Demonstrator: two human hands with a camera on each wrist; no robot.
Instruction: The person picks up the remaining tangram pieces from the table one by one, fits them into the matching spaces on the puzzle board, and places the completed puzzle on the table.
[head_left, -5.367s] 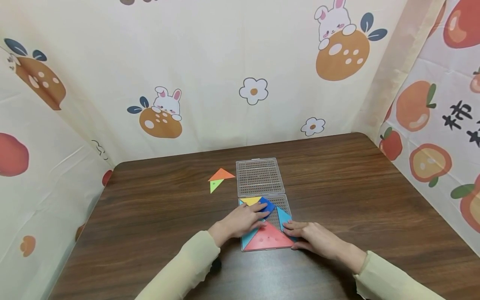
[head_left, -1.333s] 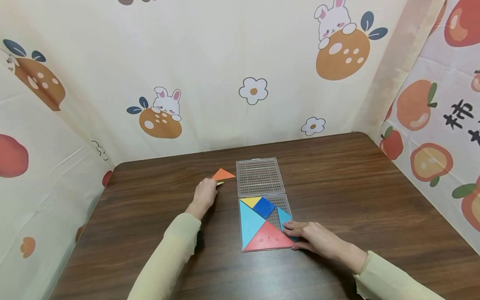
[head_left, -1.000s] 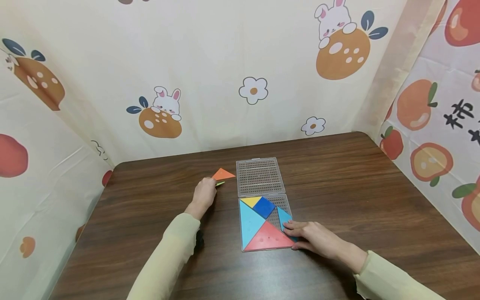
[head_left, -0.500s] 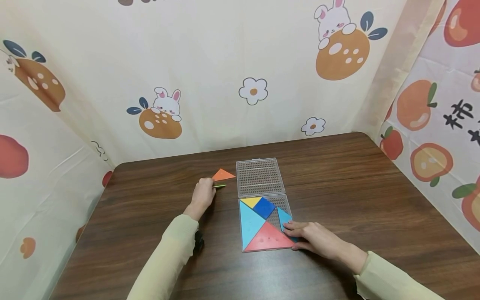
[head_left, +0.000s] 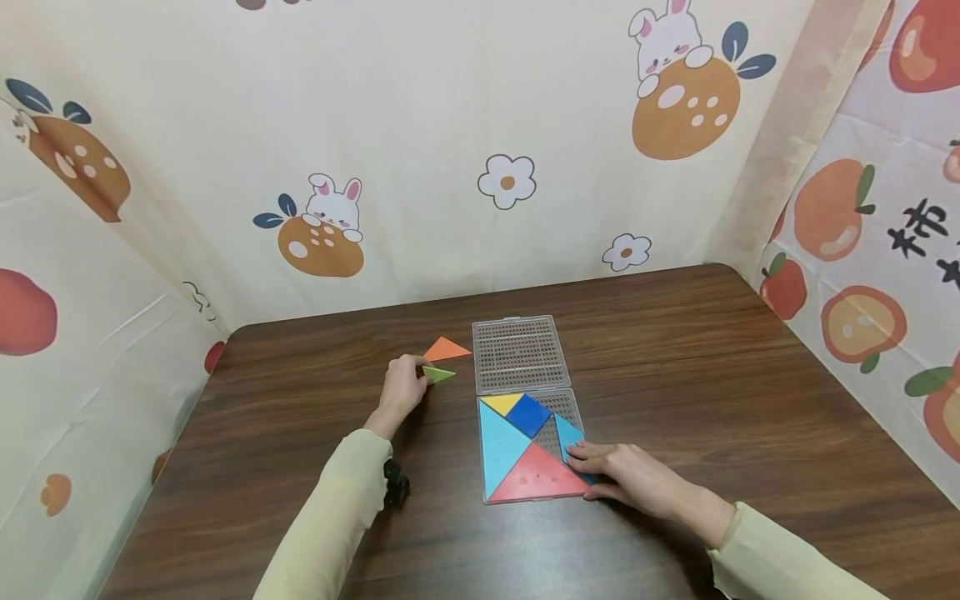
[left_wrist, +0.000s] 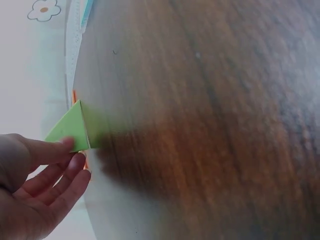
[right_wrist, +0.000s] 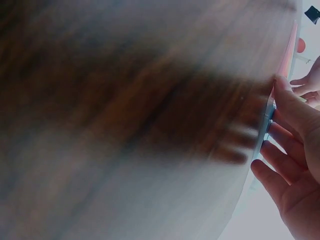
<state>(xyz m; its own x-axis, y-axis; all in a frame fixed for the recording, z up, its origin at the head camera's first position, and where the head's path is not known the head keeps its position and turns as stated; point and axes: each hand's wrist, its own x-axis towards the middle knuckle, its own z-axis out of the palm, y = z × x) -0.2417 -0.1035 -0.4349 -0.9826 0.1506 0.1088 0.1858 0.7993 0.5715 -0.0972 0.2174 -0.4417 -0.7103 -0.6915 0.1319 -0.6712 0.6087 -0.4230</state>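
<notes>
My left hand [head_left: 402, 387] pinches a lime-green tangram triangle [head_left: 440, 375] between thumb and fingers. In the left wrist view the triangle [left_wrist: 72, 127] stands tilted on edge close over the table. Just behind it lies an orange triangle [head_left: 447, 350]. My right hand [head_left: 626, 475] rests at the right edge of a clear tangram case [head_left: 562, 403], fingertips on a blue parallelogram [head_left: 567, 433] and thumb at the near corner. Also in the case are a light-blue triangle [head_left: 498, 446], a red triangle [head_left: 536, 479], a yellow triangle [head_left: 501, 404] and a dark-blue square [head_left: 528, 414].
The case's lid [head_left: 521, 354] lies folded back, flat on the dark wooden table [head_left: 675, 358]. Printed curtains [head_left: 420, 233] hang behind the table and at both sides.
My left hand left the pieces in the case and took the green triangle from beside the orange one, tipping it up and turning its face into view. The right hand has stayed in place.
</notes>
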